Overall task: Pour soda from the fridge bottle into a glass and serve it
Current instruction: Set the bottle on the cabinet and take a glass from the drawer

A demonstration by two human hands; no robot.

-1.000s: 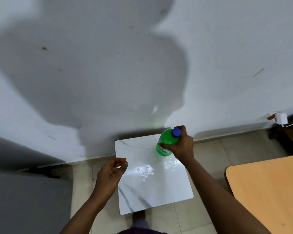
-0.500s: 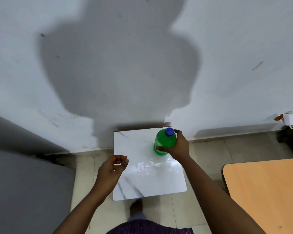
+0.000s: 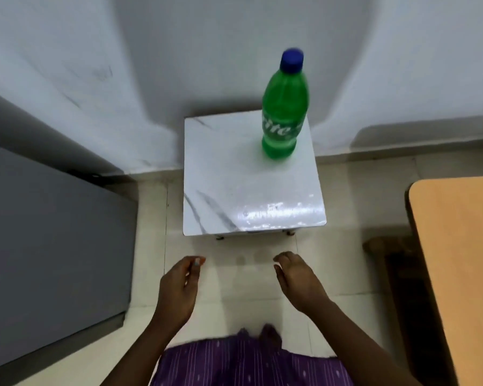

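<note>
A green soda bottle (image 3: 283, 107) with a blue cap stands upright on the far right part of a small white marble-pattern table (image 3: 234, 196). Nothing holds it. My left hand (image 3: 180, 285) hangs below the table's near edge with fingers loosely curled and holds nothing. Level with it on the right, my right hand (image 3: 297, 280) is also relaxed and holds nothing. Both hands are well apart from the bottle. No glass is in view.
A grey fridge top (image 3: 48, 246) fills the left side. An orange-brown wooden table (image 3: 457, 260) juts in at the right. A white wall stands behind the small table. Pale floor tiles (image 3: 234, 282) lie between me and the table.
My right hand has let go of the bottle and drawn back toward me. My left hand has pulled back too. The bottle now stands alone on the table; the view has shifted.
</note>
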